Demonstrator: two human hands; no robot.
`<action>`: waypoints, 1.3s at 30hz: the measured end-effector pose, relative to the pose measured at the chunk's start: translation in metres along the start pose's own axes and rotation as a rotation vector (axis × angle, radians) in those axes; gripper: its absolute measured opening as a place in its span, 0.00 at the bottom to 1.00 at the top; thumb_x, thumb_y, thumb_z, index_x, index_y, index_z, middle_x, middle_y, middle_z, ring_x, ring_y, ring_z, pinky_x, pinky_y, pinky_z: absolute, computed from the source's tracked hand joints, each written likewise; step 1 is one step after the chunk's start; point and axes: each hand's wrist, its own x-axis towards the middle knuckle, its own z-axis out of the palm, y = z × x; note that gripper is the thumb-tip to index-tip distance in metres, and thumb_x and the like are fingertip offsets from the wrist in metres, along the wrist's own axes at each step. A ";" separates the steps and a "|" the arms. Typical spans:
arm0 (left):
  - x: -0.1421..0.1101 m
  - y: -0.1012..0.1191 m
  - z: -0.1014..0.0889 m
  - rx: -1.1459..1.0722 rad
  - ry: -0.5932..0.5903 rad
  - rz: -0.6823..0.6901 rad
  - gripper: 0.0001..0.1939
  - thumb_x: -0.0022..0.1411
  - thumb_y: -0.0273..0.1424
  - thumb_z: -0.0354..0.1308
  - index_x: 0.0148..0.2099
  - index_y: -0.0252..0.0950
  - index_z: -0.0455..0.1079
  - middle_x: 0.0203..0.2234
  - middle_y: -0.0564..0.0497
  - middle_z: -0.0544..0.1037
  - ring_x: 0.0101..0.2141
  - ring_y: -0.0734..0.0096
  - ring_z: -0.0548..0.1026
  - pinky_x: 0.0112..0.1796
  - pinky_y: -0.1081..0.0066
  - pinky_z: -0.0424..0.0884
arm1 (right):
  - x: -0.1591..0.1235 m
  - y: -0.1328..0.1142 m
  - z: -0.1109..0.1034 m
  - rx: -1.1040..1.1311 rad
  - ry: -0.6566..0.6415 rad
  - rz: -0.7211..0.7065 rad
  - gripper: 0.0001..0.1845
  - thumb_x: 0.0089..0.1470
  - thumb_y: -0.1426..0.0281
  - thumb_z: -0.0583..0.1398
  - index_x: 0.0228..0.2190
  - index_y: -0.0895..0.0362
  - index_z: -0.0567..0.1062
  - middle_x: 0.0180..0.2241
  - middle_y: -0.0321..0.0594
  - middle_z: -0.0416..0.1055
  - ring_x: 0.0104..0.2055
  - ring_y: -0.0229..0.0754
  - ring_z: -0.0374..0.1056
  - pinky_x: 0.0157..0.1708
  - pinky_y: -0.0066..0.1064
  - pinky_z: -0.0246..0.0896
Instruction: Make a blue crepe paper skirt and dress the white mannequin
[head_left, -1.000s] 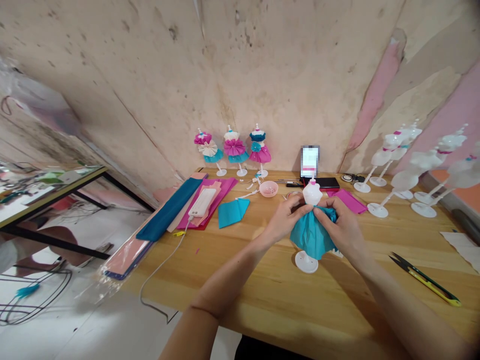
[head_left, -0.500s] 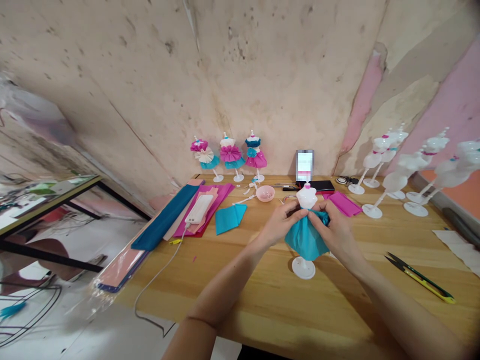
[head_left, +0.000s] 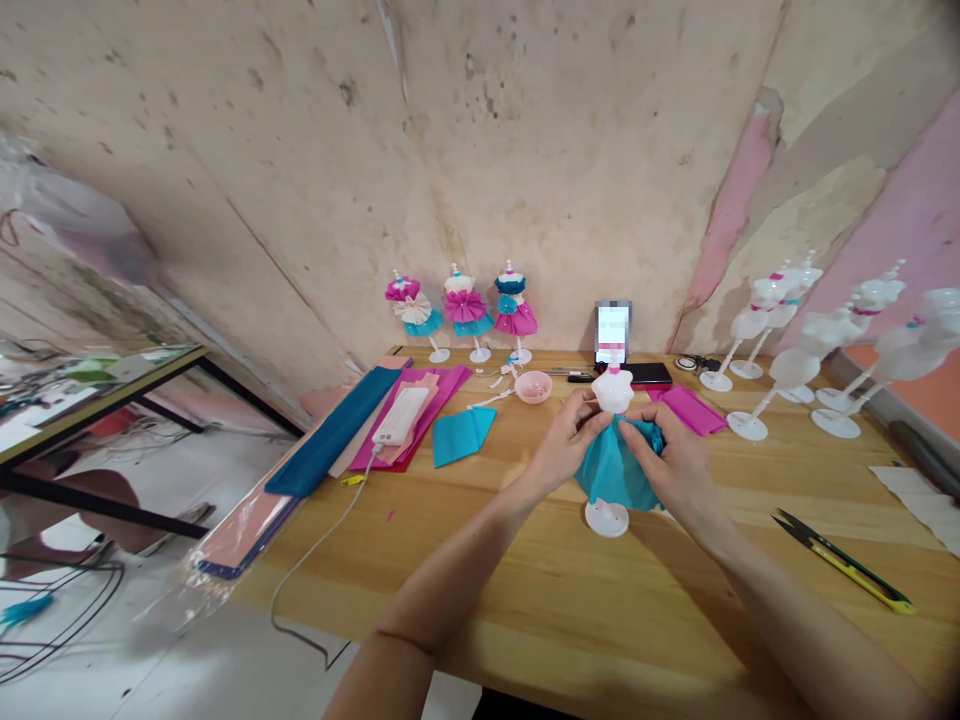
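Observation:
A small white dress form (head_left: 613, 389) with a pink neck band stands on its round base in front of me. Blue crepe paper (head_left: 611, 473) is gathered around its waist and flares out like a skirt. My left hand (head_left: 568, 435) pinches the gathered top edge on the left side. On the right, my right hand (head_left: 670, 447) is closed on the same paper, with a bunched part by its fingers. The form's waist is partly hidden behind the paper and fingers.
Three dressed forms (head_left: 463, 305) stand by the wall, several bare ones (head_left: 795, 365) at right. Yellow-handled thread snips (head_left: 844, 562) lie front right. Folded blue paper (head_left: 461, 437), a pink bowl (head_left: 533, 387), a phone (head_left: 613, 332), and a white power bank (head_left: 402, 415) with cable are on the table.
The form's base has tipped slightly back toward the wall side, and the skirt's hem has spread to the right. Both hands keep their hold near the waist.

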 end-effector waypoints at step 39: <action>-0.005 0.005 0.006 0.086 0.005 -0.008 0.18 0.64 0.40 0.55 0.51 0.35 0.60 0.45 0.43 0.76 0.45 0.64 0.75 0.44 0.67 0.69 | 0.000 -0.001 0.001 -0.074 0.057 0.001 0.14 0.57 0.56 0.57 0.33 0.54 0.68 0.29 0.35 0.69 0.28 0.38 0.62 0.29 0.30 0.55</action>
